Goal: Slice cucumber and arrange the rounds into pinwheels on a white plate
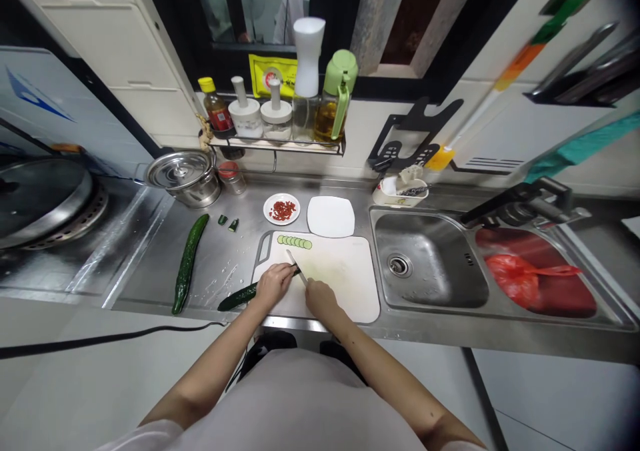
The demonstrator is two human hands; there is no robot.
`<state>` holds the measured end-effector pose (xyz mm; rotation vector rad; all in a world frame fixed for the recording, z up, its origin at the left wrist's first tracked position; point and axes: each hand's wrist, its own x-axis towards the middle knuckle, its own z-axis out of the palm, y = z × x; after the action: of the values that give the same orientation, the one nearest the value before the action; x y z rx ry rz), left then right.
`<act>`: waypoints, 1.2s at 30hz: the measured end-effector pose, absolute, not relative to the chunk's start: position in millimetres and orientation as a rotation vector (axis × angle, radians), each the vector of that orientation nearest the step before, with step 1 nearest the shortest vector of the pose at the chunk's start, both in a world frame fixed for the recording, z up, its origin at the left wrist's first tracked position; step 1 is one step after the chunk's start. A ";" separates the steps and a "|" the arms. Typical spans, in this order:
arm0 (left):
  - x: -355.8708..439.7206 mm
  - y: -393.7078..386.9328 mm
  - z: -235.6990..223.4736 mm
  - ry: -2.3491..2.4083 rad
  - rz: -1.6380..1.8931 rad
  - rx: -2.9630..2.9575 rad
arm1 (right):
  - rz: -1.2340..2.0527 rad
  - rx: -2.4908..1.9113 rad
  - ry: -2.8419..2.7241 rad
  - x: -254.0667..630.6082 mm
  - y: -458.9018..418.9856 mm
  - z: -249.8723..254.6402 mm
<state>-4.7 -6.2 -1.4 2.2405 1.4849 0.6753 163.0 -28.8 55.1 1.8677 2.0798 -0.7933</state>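
My left hand [274, 282] is closed over a dark green cucumber [239, 297] that lies across the left edge of a white cutting board [345, 277]. My right hand [320, 297] grips a knife [296, 266], whose blade points up-left and meets the cucumber right beside my left fingers. A short row of several cucumber slices [295, 242] lies at the board's far edge.
A whole cucumber [188, 263] lies on the steel counter to the left, with two cut ends [229, 223] above it. A small plate of red bits [281, 209] and an empty white plate [331, 216] sit behind the board. A sink [430, 264] is right, a pot [185, 176] left.
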 end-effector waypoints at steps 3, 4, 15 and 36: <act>-4.3 -6.1 -1.5 1.482 0.680 2.243 | -0.791 1.878 2.072 161.8 -27.2 52.8; -4.2 -6.1 -1.5 1.486 0.679 2.247 | -0.792 1.881 2.070 162.1 -26.7 52.5; -2.5 -11.9 6.7 1.613 0.644 2.224 | -0.502 1.897 2.062 206.0 -25.3 71.7; 49.8 38.2 49.7 1.392 0.416 2.117 | -0.104 2.000 2.292 249.8 -41.1 60.7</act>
<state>49.8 38.2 49.7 2.1165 1.3919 0.4157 249.8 -41.1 60.7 1.9995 2.2922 -0.1040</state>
